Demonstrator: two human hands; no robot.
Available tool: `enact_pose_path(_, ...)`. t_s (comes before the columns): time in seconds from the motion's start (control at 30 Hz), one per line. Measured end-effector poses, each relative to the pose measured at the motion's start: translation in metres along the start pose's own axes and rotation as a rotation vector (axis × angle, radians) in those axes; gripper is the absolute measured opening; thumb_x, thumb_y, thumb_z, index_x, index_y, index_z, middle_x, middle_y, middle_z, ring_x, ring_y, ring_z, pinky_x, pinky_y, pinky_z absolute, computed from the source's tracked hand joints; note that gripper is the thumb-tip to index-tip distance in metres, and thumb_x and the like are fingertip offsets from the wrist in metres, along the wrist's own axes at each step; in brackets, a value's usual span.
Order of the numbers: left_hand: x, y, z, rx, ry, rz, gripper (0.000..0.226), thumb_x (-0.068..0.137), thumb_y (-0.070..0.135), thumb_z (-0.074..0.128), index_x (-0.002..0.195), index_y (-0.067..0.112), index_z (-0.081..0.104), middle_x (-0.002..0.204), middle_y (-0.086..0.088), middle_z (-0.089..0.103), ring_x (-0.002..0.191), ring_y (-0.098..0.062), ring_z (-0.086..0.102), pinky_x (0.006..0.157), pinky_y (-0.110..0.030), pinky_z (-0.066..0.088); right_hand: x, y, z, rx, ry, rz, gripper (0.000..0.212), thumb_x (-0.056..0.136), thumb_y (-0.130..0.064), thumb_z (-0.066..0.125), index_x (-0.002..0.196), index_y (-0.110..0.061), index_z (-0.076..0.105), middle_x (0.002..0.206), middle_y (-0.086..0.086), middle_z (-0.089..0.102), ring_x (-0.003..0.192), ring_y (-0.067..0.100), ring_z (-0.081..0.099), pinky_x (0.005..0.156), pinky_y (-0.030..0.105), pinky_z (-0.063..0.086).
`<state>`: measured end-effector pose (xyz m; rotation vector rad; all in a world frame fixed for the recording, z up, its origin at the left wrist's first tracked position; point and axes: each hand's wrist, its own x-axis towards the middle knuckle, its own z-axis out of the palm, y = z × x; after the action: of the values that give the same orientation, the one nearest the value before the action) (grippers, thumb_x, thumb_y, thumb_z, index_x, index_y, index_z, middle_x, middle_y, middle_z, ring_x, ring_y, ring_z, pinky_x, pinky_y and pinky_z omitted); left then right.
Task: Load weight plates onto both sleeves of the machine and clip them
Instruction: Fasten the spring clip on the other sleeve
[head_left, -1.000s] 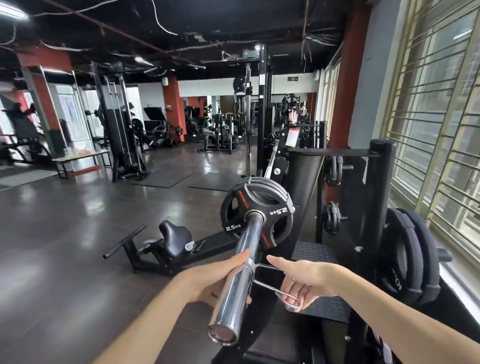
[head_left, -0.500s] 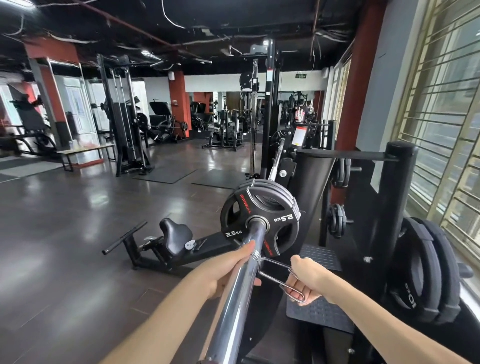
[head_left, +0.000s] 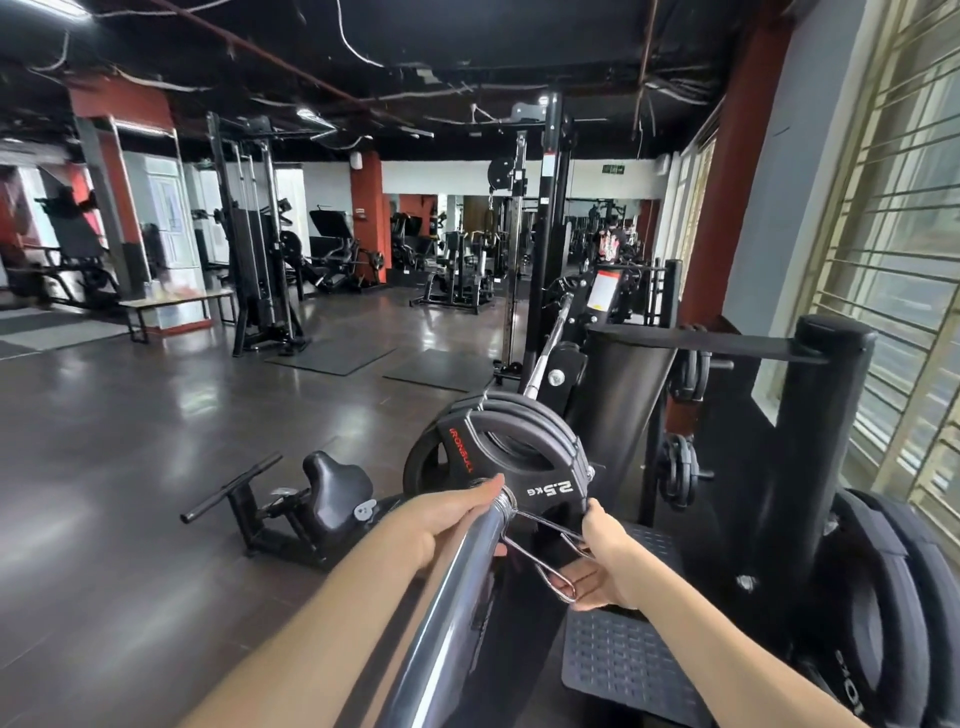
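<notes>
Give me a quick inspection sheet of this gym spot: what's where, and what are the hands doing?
Surface: dark glossy floor, black mats.
Job's things: chrome sleeve carries stacked 2.5 kg plates; spring clip on the sleeve, at the outermost plate.
Clutter: spare plates racked at right.
Hands: left hand grips the sleeve beside the clip; right hand holds the clip's handles.
Cables: loose wires under the ceiling.
Surroundings: gym machines, barred windows.

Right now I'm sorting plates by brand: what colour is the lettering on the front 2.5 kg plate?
Red brand lettering on the black plate, white weight marking; head view.
</notes>
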<state>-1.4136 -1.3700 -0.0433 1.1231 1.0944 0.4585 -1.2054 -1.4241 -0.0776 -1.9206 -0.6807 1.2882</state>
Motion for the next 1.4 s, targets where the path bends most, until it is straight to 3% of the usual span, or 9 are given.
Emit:
enact_pose_path(0.17,0.0,0.002,0.0,0.07,0.011,0.015,0.071,0.066,0.064,0.082,0.112,0.011,0.074,0.101,-0.017,0.078,0.096,-0.029,0.076,0.092,-0.041,0.059,0.007,-0.004,-0.005,0.105,-0.091,0.044,0.089,0.086,-0.084,0.018,0.111,-0.007,0.056,0.081,0.028,0.075,0.066,0.038,0.075,0.064,0.041,0.059)
enact_pose_path(0.3,-0.006,-0.001,0.003,0.156,0.001,0.037,0.078,0.064,0.076,0.073,0.116,0.019,0.069,0.104,-0.016,0.078,0.101,-0.029,0.075,0.097,-0.043,0.057,-0.008,0.0,-0.007,0.318,-0.217,0.12,0.09,0.087,-0.079,0.04,0.134,-0.003,0.05,0.14,0.031,0.053,0.124,0.049,0.056,0.103,0.064,0.042)
enact_pose_path(0.4,-0.009,0.0,0.003,0.194,0.014,0.013,0.08,0.061,0.079,0.074,0.115,0.02,0.067,0.108,-0.017,0.077,0.104,-0.033,0.073,0.092,-0.045,0.059,-0.022,0.004,-0.01,0.469,-0.314,0.22,0.098,0.091,-0.072,0.043,0.152,0.003,0.028,0.157,0.026,0.035,0.14,0.048,0.039,0.116,0.062,0.027)
enact_pose_path(0.6,-0.014,0.004,0.004,0.229,0.017,-0.019,0.072,0.077,0.068,0.071,0.119,0.01,0.067,0.104,-0.02,0.077,0.104,-0.035,0.073,0.083,-0.041,0.063,-0.016,0.016,-0.012,0.397,-0.318,0.202,0.089,0.096,-0.063,0.039,0.089,0.025,0.053,0.09,0.034,0.071,0.09,0.046,0.069,0.09,0.054,0.051)
enact_pose_path(0.8,-0.004,0.0,0.007,0.167,0.038,0.043,0.049,0.088,0.055,0.068,0.11,0.011,0.067,0.095,-0.02,0.078,0.089,-0.031,0.073,0.08,-0.038,0.062,-0.004,0.021,-0.002,0.212,-0.073,0.13,0.056,0.098,-0.037,0.034,0.087,0.011,0.06,0.072,0.019,0.064,0.07,0.034,0.062,0.065,0.044,0.054)
enact_pose_path(1.0,0.006,0.005,-0.006,0.108,-0.049,-0.006,0.077,0.067,0.056,0.081,0.122,0.004,0.066,0.105,-0.024,0.076,0.098,-0.03,0.075,0.092,-0.039,0.059,0.006,0.015,-0.005,0.168,-0.074,0.135,0.051,0.097,-0.035,0.035,0.085,0.007,0.061,0.071,0.017,0.065,0.064,0.031,0.061,0.068,0.039,0.054)
enact_pose_path(1.2,-0.003,0.001,0.0,0.188,-0.01,0.088,0.1,0.055,0.076,0.076,0.129,0.009,0.068,0.12,-0.017,0.073,0.119,-0.034,0.066,0.108,-0.045,0.048,-0.017,0.008,-0.008,0.114,-0.063,0.1,0.057,0.1,-0.043,0.035,0.102,0.008,0.062,0.094,0.023,0.07,0.092,0.038,0.069,0.073,0.039,0.054)
enact_pose_path(1.3,-0.011,0.002,0.005,0.539,0.196,0.138,0.101,0.063,0.093,0.055,0.123,0.013,0.068,0.129,-0.008,0.067,0.118,-0.027,0.064,0.095,-0.03,0.048,-0.027,-0.001,-0.011,0.035,0.173,-0.197,0.047,0.103,-0.041,0.038,0.121,-0.002,0.056,0.11,0.011,0.062,0.099,0.027,0.06,0.09,0.039,0.048)
enact_pose_path(1.4,-0.019,0.021,0.002,0.962,0.689,0.386,0.08,0.083,0.086,0.032,0.075,0.015,0.068,0.082,-0.007,0.072,0.082,-0.029,0.069,0.066,-0.032,0.05,-0.041,-0.019,-0.02,-0.04,0.258,-0.561,0.044,0.097,-0.058,0.044,0.114,-0.019,0.057,0.109,0.0,0.063,0.084,0.003,0.056,0.077,0.029,0.043)
